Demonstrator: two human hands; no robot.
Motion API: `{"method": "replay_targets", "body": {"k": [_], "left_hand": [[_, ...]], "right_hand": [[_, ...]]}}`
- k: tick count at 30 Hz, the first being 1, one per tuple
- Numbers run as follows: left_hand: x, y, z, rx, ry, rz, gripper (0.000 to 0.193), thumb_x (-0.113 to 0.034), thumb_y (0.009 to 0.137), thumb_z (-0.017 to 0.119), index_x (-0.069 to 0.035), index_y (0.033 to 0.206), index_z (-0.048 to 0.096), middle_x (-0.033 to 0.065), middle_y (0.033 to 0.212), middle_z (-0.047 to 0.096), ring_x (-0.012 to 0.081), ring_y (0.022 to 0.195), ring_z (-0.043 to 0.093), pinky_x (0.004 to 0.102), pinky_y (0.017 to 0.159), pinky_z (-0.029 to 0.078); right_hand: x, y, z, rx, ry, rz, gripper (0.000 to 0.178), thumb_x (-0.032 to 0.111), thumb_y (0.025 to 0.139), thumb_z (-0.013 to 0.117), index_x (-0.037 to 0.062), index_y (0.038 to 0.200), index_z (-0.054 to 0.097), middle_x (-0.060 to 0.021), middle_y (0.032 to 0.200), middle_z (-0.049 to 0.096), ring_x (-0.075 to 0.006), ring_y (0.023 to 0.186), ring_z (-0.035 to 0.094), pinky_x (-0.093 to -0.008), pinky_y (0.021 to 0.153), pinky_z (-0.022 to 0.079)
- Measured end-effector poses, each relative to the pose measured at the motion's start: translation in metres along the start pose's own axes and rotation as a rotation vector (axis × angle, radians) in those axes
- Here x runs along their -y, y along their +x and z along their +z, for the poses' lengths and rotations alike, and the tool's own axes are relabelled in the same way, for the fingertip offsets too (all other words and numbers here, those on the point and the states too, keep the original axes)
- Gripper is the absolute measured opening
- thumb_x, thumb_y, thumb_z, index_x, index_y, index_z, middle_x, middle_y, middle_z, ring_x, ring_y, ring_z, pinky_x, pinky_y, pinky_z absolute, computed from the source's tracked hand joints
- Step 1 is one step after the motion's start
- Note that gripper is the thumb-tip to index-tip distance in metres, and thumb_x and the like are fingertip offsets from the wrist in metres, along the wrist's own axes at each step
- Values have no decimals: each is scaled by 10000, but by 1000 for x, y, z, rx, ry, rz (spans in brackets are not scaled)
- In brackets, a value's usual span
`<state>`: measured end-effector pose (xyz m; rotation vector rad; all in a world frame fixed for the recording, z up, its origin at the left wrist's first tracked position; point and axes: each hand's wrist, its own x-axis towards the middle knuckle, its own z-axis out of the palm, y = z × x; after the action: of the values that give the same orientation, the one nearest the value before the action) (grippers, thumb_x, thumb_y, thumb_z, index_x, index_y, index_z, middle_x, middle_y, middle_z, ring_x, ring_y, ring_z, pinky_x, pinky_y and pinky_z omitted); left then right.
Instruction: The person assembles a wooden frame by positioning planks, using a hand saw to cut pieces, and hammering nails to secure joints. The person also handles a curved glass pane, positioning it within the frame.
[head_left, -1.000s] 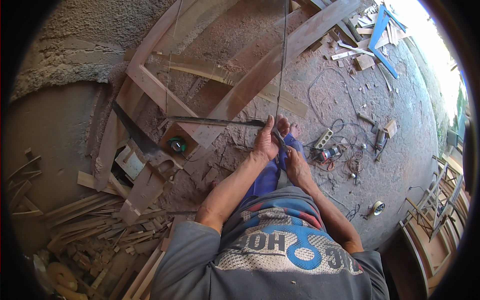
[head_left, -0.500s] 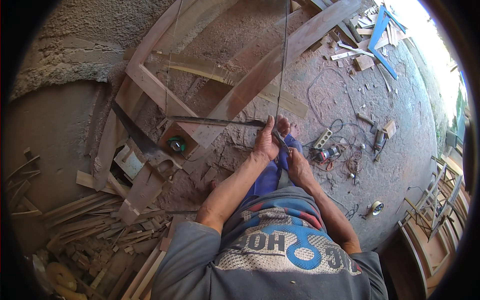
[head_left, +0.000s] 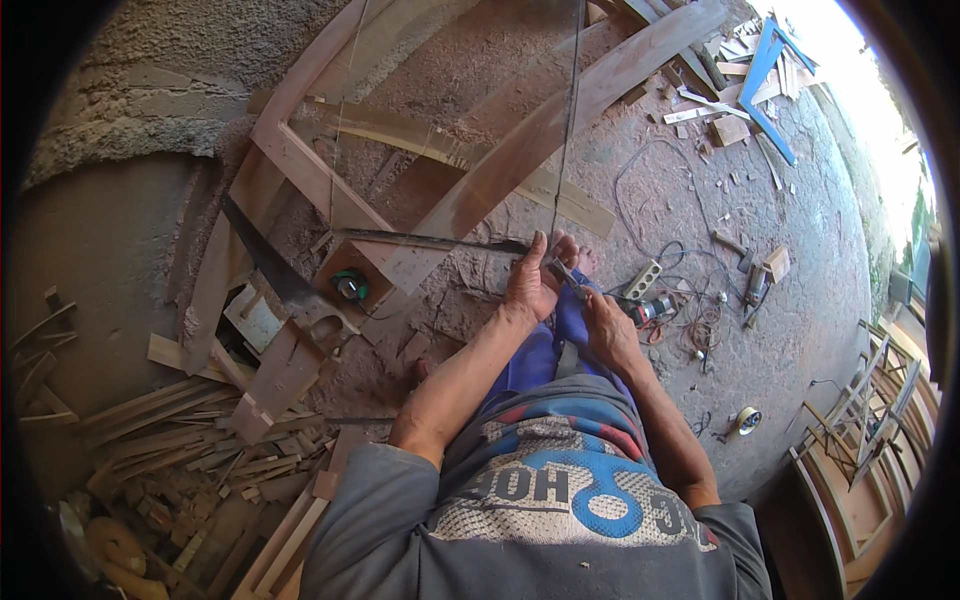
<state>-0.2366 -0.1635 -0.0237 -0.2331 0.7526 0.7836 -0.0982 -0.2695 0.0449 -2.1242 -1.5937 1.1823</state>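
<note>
My left hand is closed round the near end of a long dark bar, thumb pointing up. A dark cord runs away from that same end. Close beside it, my right hand grips a slim metal hand tool. Its tip meets the bar end at my left fingers; whether it is pliers or another tool I cannot make out. At the bar's far left end a thin line rises. Both hands are above my blue-clad legs.
A handsaw and a green-and-black tape measure lie on wooden pieces at left. Right of me are a power tool, a power strip, cables and a tape roll. A large wooden frame lies ahead; scrap wood is piled lower left.
My right hand has shifted slightly right and back with the metal tool, whose angle has changed a little. My left hand keeps its hold on the bar.
</note>
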Motion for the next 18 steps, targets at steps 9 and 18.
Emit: {"method": "replay_targets", "body": {"k": [9, 18], "left_hand": [[1, 2, -1, 9, -32, 5, 439, -337, 884, 734, -28, 1165, 600, 98, 1096, 656, 226, 1017, 654, 378, 951, 542], [1, 3, -2, 15, -45, 7, 430, -319, 889, 730, -19, 1166, 592, 104, 1098, 653, 231, 1037, 646, 379, 979, 531]], "right_hand": [[-7, 11, -18, 92, -56, -43, 292, 210, 1014, 455, 83, 1270, 517, -214, 939, 585, -427, 803, 625, -500, 692, 488], [-8, 16, -22, 118, -84, -40, 315, 256, 1026, 434, 140, 1307, 514, -221, 953, 604, -434, 808, 639, -513, 696, 501]]}}
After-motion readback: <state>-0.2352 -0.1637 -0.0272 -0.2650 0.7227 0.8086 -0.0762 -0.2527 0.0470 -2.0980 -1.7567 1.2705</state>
